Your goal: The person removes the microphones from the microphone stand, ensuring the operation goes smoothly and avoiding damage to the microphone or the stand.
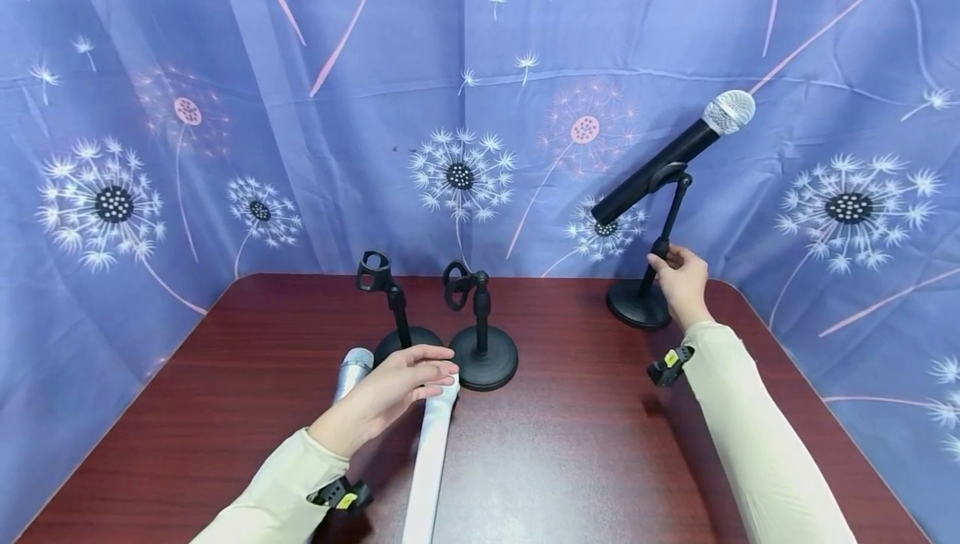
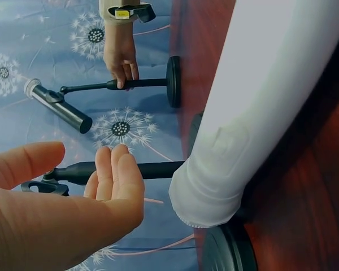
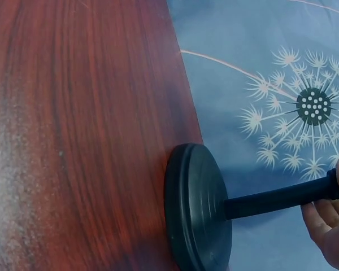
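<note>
My right hand point(image 1: 681, 281) pinches the post of a black desktop microphone stand point(image 1: 637, 306) at the table's back right. That stand's clip carries a black microphone point(image 1: 654, 173) with a silver mesh head, tilted up to the right. My left hand point(image 1: 393, 390) is above the table with loosely bent fingers and nothing in its grasp. Beside it lies a white microphone point(image 2: 260, 101), its head toward two more stands. The left wrist view shows a gap between the fingers and this microphone. A silver microphone point(image 1: 356, 367) is partly hidden behind the left hand.
Two black stands with bare clips, a left one point(image 1: 401, 319) and a middle one point(image 1: 483, 356), stand at the back of the dark red wooden table point(image 1: 570, 444). A blue dandelion-print curtain point(image 1: 360, 169) hangs along the table's back and sides.
</note>
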Demonstrator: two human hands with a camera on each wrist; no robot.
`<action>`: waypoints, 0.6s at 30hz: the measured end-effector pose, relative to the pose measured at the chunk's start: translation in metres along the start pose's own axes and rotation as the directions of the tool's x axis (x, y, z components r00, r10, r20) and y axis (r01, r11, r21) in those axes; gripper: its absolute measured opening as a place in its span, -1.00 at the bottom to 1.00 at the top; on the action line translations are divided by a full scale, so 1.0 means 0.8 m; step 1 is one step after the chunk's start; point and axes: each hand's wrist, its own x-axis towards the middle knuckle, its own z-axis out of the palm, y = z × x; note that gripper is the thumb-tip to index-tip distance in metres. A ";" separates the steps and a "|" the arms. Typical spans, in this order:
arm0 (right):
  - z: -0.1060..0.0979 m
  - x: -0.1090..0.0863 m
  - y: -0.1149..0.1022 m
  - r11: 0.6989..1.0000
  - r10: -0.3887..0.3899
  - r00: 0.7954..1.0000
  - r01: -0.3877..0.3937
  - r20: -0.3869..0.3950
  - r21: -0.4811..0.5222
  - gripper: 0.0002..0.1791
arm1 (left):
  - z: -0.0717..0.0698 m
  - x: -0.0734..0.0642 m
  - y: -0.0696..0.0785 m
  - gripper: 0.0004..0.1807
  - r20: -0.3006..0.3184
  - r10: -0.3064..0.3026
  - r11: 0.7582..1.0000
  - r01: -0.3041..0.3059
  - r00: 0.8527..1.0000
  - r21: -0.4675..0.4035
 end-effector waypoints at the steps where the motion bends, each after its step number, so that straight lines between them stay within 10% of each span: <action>1: 0.000 -0.001 0.000 1.000 -0.004 1.000 0.004 -0.005 0.000 -0.53 | 0.000 0.000 0.001 -0.44 -0.002 0.000 1.000 0.000 1.000 0.001; 18: -0.007 -0.027 -0.016 0.994 -0.068 0.996 0.073 0.063 -0.086 -0.58 | -0.002 -0.005 0.002 -0.46 0.004 0.039 0.999 -0.039 0.999 0.015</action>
